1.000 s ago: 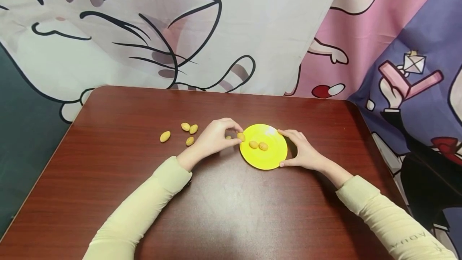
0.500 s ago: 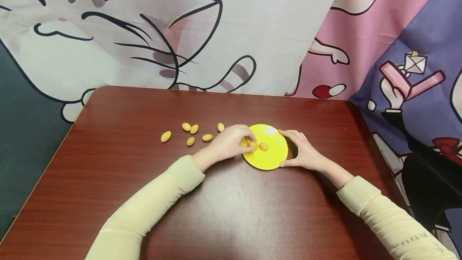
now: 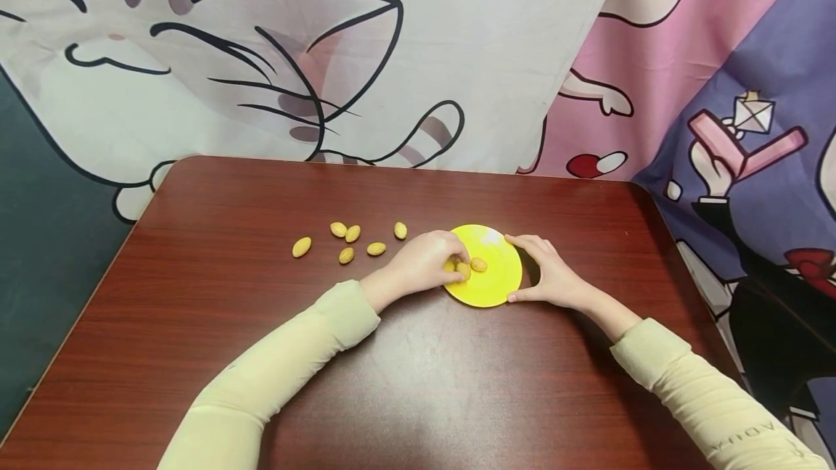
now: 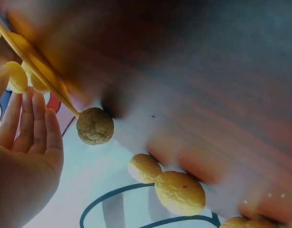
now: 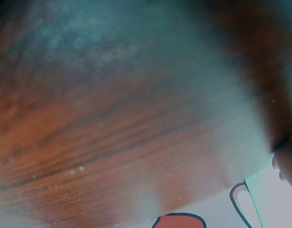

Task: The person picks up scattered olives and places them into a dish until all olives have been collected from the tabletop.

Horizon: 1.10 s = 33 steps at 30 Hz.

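My left hand (image 3: 427, 261) is over the left part of a small yellow plate (image 3: 490, 287). It pinches a small, oval yellow fruit (image 3: 463, 271) between thumb and fingertips; the left wrist view shows that fruit (image 4: 16, 77) at the fingertips. On the plate lies another such fruit (image 3: 479, 265), and one more (image 3: 449, 265) is partly hidden by the fingers. With thumb and fingers spread apart, my right hand (image 3: 551, 275) holds the plate by its right rim. The right wrist view catches only a dark sliver of that hand (image 5: 288, 164).
Left of the plate, several more yellow fruits (image 3: 346, 255) lie scattered on the brown wooden table (image 3: 405, 383); their wrinkled skin (image 4: 179, 192) shows in the left wrist view. Behind the table's far edge hangs a curtain (image 3: 496, 56) with cartoon prints.
My left hand has moved right from the plate's left edge to over the plate, carrying the pinched fruit. Fruits it had covered on the table now show. The right hand stays at the rim.
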Tool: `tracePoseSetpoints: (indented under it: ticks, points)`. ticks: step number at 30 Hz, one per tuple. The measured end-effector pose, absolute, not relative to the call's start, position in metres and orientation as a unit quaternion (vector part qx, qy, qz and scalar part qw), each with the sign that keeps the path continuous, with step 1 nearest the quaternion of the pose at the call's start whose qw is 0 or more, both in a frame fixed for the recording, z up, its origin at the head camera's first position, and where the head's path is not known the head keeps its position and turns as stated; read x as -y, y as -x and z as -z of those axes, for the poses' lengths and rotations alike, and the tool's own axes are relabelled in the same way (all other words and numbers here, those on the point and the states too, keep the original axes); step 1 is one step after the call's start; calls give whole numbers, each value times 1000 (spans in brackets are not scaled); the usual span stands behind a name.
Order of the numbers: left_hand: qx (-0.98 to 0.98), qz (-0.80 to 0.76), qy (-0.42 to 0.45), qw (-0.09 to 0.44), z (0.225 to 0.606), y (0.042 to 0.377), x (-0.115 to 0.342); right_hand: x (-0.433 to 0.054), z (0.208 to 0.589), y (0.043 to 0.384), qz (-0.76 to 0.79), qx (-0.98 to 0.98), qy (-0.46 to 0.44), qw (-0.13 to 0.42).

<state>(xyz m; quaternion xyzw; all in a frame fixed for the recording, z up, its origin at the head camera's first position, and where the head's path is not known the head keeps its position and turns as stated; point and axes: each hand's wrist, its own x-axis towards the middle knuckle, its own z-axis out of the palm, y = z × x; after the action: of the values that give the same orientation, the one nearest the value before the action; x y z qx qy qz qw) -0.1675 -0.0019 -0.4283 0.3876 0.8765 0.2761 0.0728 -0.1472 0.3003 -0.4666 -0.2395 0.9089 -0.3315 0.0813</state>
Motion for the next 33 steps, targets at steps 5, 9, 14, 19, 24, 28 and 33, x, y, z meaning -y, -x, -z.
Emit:
tracePoseSetpoints:
  ticks: [5,9,14,19,24,28,33]
  points:
    - [-883,-258,-386,70,429,167,-2,-300,466,147,331,-909,240,82]
    - [-887,-246,-385,68,430,167,-3,-300,466,147,330,-909,242,80]
    - [-891,-230,-388,59,431,167,-3,-300,467,147,328,-910,242,78]
    - [-890,-227,-392,57,432,167,-4,-300,467,147,329,-910,242,78]
    - [-887,-242,-391,55,432,168,-1,-300,467,147,328,-910,241,80]
    - [-885,-259,-384,52,431,169,2,-300,466,147,328,-910,239,81]
    - [-883,-270,-381,44,427,169,6,-300,467,147,326,-911,238,82]
